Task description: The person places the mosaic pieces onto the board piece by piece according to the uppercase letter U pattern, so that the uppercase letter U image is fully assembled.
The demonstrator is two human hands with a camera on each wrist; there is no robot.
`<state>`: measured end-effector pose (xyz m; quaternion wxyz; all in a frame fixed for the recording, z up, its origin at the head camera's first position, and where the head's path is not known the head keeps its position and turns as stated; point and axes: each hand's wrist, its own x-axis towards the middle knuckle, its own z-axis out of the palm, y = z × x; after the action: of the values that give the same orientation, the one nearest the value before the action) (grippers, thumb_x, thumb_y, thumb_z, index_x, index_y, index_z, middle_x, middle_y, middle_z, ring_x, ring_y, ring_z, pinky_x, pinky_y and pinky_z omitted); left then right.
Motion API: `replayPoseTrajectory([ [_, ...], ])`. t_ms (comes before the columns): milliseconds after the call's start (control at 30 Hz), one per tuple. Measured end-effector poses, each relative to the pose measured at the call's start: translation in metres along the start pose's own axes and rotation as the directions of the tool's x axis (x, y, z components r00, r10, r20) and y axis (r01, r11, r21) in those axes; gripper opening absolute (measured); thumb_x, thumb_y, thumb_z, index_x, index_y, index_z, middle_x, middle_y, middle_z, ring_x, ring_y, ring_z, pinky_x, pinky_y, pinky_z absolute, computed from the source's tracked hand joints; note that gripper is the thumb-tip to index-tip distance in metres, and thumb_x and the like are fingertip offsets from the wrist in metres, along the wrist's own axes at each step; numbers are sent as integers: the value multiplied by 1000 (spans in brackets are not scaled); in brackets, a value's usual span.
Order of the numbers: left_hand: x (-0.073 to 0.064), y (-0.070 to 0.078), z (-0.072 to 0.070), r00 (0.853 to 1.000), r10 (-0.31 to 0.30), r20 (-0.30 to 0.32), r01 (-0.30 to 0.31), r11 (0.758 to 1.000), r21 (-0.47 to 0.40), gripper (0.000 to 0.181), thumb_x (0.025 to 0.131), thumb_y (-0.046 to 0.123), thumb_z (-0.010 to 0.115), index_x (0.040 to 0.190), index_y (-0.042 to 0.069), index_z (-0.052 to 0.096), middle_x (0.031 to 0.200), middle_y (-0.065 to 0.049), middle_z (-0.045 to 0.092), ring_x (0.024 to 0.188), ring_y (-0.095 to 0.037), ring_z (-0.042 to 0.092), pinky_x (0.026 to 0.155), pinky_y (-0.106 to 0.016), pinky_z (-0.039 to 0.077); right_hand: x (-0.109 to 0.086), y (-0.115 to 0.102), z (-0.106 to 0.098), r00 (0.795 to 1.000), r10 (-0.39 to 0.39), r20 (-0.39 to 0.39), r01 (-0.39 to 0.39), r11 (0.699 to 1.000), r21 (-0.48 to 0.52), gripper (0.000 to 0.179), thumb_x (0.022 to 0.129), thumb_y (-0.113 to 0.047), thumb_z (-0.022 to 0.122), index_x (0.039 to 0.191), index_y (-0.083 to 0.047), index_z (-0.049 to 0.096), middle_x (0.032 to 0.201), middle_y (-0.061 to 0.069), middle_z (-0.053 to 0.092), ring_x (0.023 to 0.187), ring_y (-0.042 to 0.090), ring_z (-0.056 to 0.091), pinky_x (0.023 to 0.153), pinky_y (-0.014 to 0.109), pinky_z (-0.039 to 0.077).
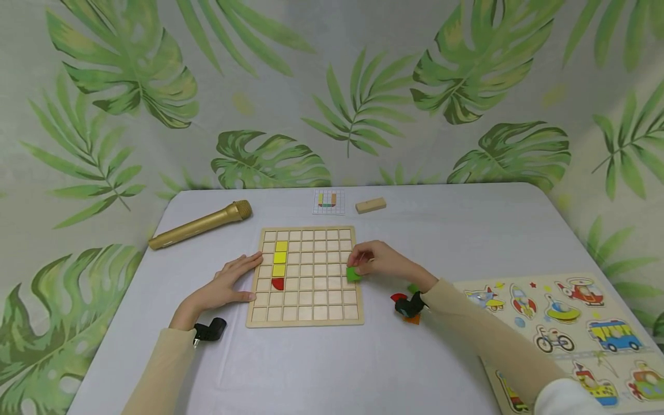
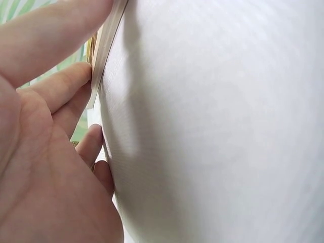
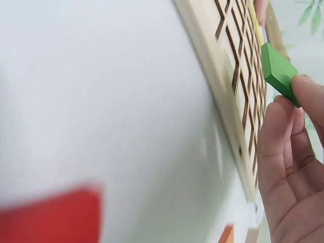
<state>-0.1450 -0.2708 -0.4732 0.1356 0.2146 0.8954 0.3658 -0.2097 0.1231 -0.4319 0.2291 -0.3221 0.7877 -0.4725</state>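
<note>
A wooden grid board (image 1: 306,324) lies on the table with a column of yellow square tiles (image 1: 280,257) and a red quarter-round tile (image 1: 278,283) below them. My left hand (image 1: 223,288) rests at the board's left edge, fingers extended and touching it. In the left wrist view, fingers (image 2: 71,86) meet the board's edge (image 2: 107,48). My right hand (image 1: 383,260) pinches a green square tile (image 1: 353,274) over the board's right edge. The right wrist view shows that green tile (image 3: 278,72) tilted between thumb and fingers, above the board.
Loose red (image 1: 398,297), green (image 1: 412,287) and orange (image 1: 412,319) tiles lie under my right wrist. Behind the board are a pattern card (image 1: 329,202) and a wooden block (image 1: 370,205). A gold microphone (image 1: 202,225) lies back left; a vehicle puzzle board (image 1: 529,340) sits right.
</note>
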Motion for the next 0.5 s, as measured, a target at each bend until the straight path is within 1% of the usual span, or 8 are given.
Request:
replayPoseTrajectory([
  [100, 0, -1, 0, 1000, -2, 2, 2, 1000, -2, 85, 84, 32, 73, 150, 5, 28, 157, -14, 19, 141, -43, 5, 98, -70, 5, 15, -5, 13, 1000, -2, 19, 2, 1000, 1, 11, 84, 4, 65, 94, 1, 67, 88, 8, 64, 82, 21, 56, 73, 29, 46],
  [167, 1, -1, 1, 1000, -2, 3, 2, 1000, -1, 85, 84, 32, 73, 150, 5, 28, 157, -14, 19, 141, -43, 5, 98, -69, 5, 28, 2, 21, 999, -21, 25, 21, 1000, -4, 11, 84, 3, 66, 93, -3, 68, 88, 4, 64, 80, 17, 56, 71, 28, 46],
  [333, 1, 0, 1, 1000, -3, 5, 3, 1000, -2, 85, 84, 32, 73, 150, 5, 28, 157, -14, 19, 141, -44, 5, 98, -69, 5, 51, -6, 42, 998, -45, 48, 46, 999, -24, 13, 83, 5, 65, 92, -3, 68, 86, 7, 64, 76, 13, 57, 70, 26, 48],
  [500, 1, 0, 1, 1000, -12, 4, 12, 1000, 0, 84, 84, 33, 72, 150, 5, 28, 157, -13, 19, 141, -43, 5, 98, -70, 5, 68, -17, 62, 998, -13, 64, 13, 1000, -9, 11, 84, 4, 65, 91, -5, 68, 82, 5, 63, 73, 12, 56, 69, 24, 47],
])
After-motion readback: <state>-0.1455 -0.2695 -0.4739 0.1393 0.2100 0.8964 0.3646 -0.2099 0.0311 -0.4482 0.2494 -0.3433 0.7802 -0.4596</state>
